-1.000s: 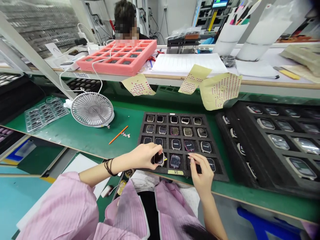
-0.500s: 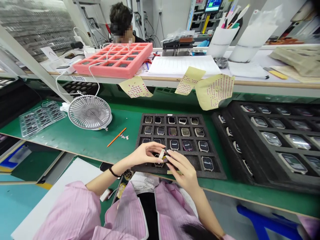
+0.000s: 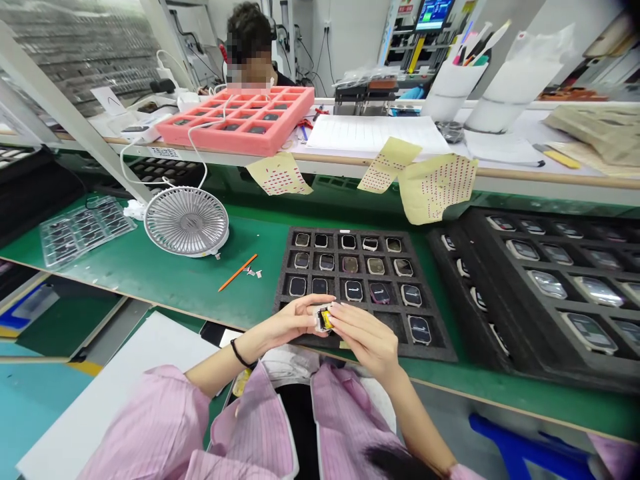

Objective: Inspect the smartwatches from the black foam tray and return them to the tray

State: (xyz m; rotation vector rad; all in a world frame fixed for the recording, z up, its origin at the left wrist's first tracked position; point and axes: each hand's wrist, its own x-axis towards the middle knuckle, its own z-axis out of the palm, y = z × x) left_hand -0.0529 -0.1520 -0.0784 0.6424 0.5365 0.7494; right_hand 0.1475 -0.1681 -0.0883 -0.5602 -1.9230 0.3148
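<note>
A long green worktop (image 3: 165, 287) runs across in front of the person. Just past the hands sits a big black foam tray (image 3: 350, 232) with rows of square holes, and most holes hold a watch. To the right of the hands is another black tray (image 3: 493, 267) full of watches. Far past the hands, on a high shelf, is a pink foam tray (image 3: 235, 139). Up and to the left of the hands stands a white fan (image 3: 186, 221), and an orange pencil (image 3: 238, 272) lies nearer to them. The left hand (image 3: 295, 319) and the right hand (image 3: 363, 337) are close together over the near edge of the black tray. Both hands pinch a small dark watch (image 3: 319, 321) between them, and a yellow piece (image 3: 327, 320) shows on it. A black band (image 3: 240, 353) circles the left wrist.
</note>
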